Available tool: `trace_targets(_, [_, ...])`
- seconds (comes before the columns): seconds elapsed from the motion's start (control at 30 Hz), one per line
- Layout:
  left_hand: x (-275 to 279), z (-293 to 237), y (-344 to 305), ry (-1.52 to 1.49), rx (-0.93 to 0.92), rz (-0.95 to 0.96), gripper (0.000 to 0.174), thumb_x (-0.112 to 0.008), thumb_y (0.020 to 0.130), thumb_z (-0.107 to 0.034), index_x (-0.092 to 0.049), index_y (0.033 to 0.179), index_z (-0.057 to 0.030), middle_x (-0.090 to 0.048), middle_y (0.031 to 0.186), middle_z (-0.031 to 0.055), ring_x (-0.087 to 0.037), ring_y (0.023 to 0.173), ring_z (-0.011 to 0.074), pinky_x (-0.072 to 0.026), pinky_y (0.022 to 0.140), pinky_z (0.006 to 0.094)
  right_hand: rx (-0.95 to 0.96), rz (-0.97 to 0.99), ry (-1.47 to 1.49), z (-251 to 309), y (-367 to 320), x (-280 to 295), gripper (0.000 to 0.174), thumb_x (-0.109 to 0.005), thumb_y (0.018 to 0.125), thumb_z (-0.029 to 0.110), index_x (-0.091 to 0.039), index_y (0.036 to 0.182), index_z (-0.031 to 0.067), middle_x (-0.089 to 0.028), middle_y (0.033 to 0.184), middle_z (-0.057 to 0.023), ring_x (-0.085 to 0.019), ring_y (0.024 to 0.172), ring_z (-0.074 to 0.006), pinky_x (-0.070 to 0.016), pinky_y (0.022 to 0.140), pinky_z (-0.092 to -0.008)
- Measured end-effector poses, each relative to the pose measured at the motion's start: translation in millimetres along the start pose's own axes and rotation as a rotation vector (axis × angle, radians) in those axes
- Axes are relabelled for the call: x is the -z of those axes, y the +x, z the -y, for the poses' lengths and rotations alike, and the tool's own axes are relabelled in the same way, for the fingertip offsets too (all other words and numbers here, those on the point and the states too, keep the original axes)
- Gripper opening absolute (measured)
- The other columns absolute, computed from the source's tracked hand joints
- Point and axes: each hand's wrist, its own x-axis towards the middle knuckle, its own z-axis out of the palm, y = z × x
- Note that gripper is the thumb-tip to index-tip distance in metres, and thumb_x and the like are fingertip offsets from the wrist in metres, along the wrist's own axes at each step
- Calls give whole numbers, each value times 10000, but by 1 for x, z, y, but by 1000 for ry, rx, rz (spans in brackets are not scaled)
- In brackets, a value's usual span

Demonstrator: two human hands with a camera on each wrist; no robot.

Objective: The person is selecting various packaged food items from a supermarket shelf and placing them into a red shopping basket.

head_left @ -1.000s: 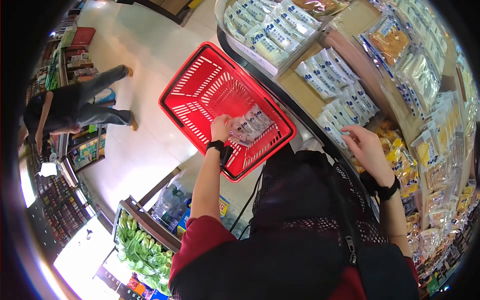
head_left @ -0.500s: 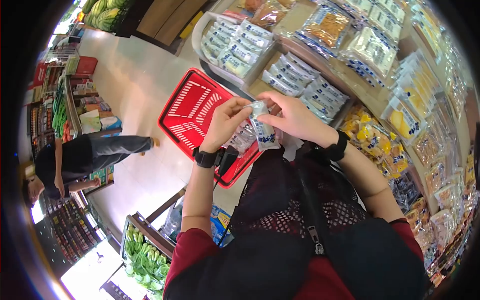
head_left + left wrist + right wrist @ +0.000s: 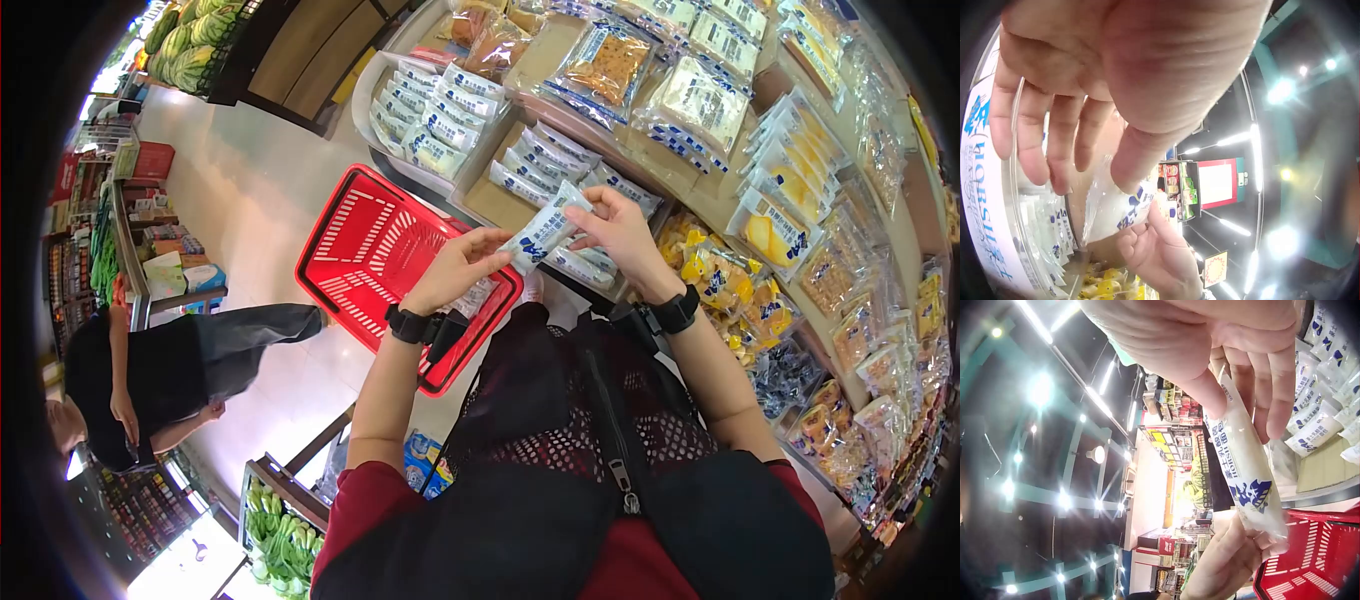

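A slim wrapped bread [image 3: 543, 232] in a white wrapper with blue print is in front of the body. My right hand [image 3: 618, 238] pinches its upper end between thumb and fingers. At the lower end is my left hand [image 3: 455, 272], its thumb [image 3: 1132, 159] against the wrapper and its other fingers nearly straight and spread. The right wrist view shows the printed face of the wrapped bread [image 3: 1244, 465]. Below the left hand is a red basket [image 3: 340, 275] holding clear-wrapped packs, partly hidden by the hand and wrist.
Bins of similar white packs [image 3: 430, 120] line the display ahead. Yellow packs [image 3: 715, 275] and bagged breads [image 3: 775, 225] lie to the right. Leafy greens [image 3: 280, 530] are at lower left. A person in dark clothes [image 3: 150, 365] stands in the aisle at left.
My right hand went from the display to the left hand, now with a wrapped bread. Both hands then moved up, the bread tilting and my left fingers loosening. The basket shifted left in view.
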Motion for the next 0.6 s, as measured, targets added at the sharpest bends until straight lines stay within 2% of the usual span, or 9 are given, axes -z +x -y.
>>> trace_targets(0.1, [7, 3, 10, 95, 58, -79, 281, -615, 879, -171, -591, 1091, 11, -644, 914, 21, -592, 805, 92, -477, 729, 238, -26, -24, 25, -4, 0, 1, 248, -634, 851, 123, -543, 1033, -20, -632, 874, -69, -611, 753, -113, -511, 598, -243])
trace_targets(0.13, [9, 9, 18, 224, -101, -170, 207, -622, 870, -160, -631, 990, 8, -652, 836, 29, -592, 719, 93, -483, 656, 242, -33, -33, 17, -5, 1, 3, 228, -643, 842, 125, -560, 1005, -10, -632, 852, -59, -609, 755, -111, -502, 601, -244])
trace_targets(0.17, [15, 11, 26, 223, -106, -172, 207, -622, 870, -160, -631, 990, 8, -652, 836, 29, -592, 719, 93, -483, 656, 242, -30, -32, 13, -11, 4, 7, 228, -643, 842, 125, -560, 1005, -10, -632, 852, -59, -609, 755, -111, -502, 601, -244])
trace_targets(0.23, [23, 2, 39, 511, -232, -338, 186, -629, 859, -155, -640, 975, -10, -658, 853, 48, -591, 720, 92, -478, 652, 241, 46, -32, -331, -26, 13, 15, 210, -684, 792, 158, -598, 901, 1, -640, 793, -63, -615, 724, -134, -485, 599, -282])
trace_targets(0.27, [28, 1, 49, 568, -277, -376, 164, -642, 827, -128, -645, 961, -35, -658, 830, 80, -614, 719, 145, -485, 672, 263, 47, -30, -333, -32, 18, 15, 210, -684, 792, 158, -598, 901, 1, -640, 793, -63, -615, 724, -134, -485, 599, -282])
trace_targets(0.33, [37, -3, 67, 710, -341, -381, 168, -644, 812, -128, -647, 956, -41, -655, 821, 94, -621, 732, 190, -489, 682, 287, 188, -98, -654, -36, 27, 9, 236, -703, 743, 215, -618, 822, 10, -641, 735, -103, -625, 682, -204, -476, 603, -338])
trace_targets(0.4, [43, -5, 84, 919, -385, -376, 147, -614, 784, -126, -650, 912, -63, -640, 814, 128, -619, 781, 295, -493, 693, 368, 158, -83, -741, -37, 36, 3, 249, -696, 741, 235, -620, 817, 10, -638, 738, -129, -624, 687, -244, -477, 618, -356])
trace_targets(0.5, [49, 1, 102, 1195, -243, -274, 129, -569, 792, -128, -645, 880, -71, -645, 849, 125, -623, 805, 294, -490, 685, 388, 83, -66, -880, -42, 47, -7, 251, -672, 754, 263, -632, 808, 21, -640, 752, -169, -624, 732, -326, -479, 655, -400])
trace_targets(0.6, [49, 11, 116, 1312, -342, -287, 88, -572, 740, -94, -654, 757, -64, -626, 795, 113, -635, 747, 299, -501, 651, 399, 61, -58, -1034, -53, 57, -10, 232, -656, 766, 250, -636, 801, 21, -646, 802, -179, -625, 768, -346, -480, 687, -431])
